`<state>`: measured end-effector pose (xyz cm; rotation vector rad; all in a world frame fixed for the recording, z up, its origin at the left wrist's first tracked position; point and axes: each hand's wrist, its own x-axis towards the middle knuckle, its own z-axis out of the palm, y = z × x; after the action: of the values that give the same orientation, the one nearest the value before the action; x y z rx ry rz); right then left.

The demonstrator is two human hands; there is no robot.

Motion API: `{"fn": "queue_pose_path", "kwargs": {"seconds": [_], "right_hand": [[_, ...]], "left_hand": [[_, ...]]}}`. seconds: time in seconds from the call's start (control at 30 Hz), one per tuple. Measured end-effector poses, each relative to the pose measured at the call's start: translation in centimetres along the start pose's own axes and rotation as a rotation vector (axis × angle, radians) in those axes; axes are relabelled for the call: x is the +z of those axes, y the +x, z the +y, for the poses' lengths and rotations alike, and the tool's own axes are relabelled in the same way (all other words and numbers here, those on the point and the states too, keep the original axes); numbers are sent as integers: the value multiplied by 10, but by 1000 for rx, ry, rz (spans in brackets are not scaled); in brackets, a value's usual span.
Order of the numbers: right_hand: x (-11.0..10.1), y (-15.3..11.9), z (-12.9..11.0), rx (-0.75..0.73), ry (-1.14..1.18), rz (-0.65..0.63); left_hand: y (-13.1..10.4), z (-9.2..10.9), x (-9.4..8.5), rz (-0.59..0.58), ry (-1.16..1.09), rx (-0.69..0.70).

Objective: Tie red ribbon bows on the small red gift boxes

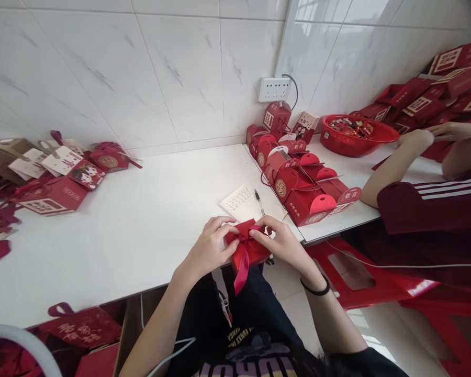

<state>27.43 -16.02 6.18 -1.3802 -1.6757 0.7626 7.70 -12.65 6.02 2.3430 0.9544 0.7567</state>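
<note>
A small red box [259, 250] with a dark pink ribbon [242, 272] on top is held at the table's front edge, above my lap. My left hand [215, 242] grips the box's left side, its thumb and fingers at the ribbon's knot. From the right, my right hand [277, 238] pinches the ribbon near the knot with thumb and index finger. One ribbon tail hangs down over the front of the box. Just behind the box lie an open notebook [241, 201] with handwriting and a black pen [259, 201].
Red gift boxes [298, 188] stand in rows at right, near a red basin [357, 137] of wrapped sweets. Another person's arms [396, 162] reach in at far right, beside piled boxes [427, 102]. More boxes [58, 193] sit at left. Red stools [349, 272] stand below.
</note>
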Motion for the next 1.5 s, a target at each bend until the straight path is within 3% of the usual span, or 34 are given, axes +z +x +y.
{"fn": "queue_pose_path", "kwargs": {"seconds": [0.27, 0.43, 0.67, 0.93, 1.13, 1.33, 1.5], "right_hand": [[13, -3, 10, 192, 182, 59], [15, -4, 11, 207, 230, 86], [18, -4, 13, 191, 248, 96], [15, -4, 14, 203, 251, 109], [16, -4, 15, 204, 266, 98], [16, -5, 15, 216, 273, 98], [16, -7, 15, 240, 286, 96]], "left_hand": [[2, -4, 12, 146, -107, -17], [-1, -7, 13, 140, -124, -17], [0, -7, 16, 224, -160, -95], [3, -10, 17, 177, -346, -146], [5, -12, 19, 98, -638, -193], [6, -14, 24, 131, -844, -164], [4, -22, 30, 85, -1053, -152]]}}
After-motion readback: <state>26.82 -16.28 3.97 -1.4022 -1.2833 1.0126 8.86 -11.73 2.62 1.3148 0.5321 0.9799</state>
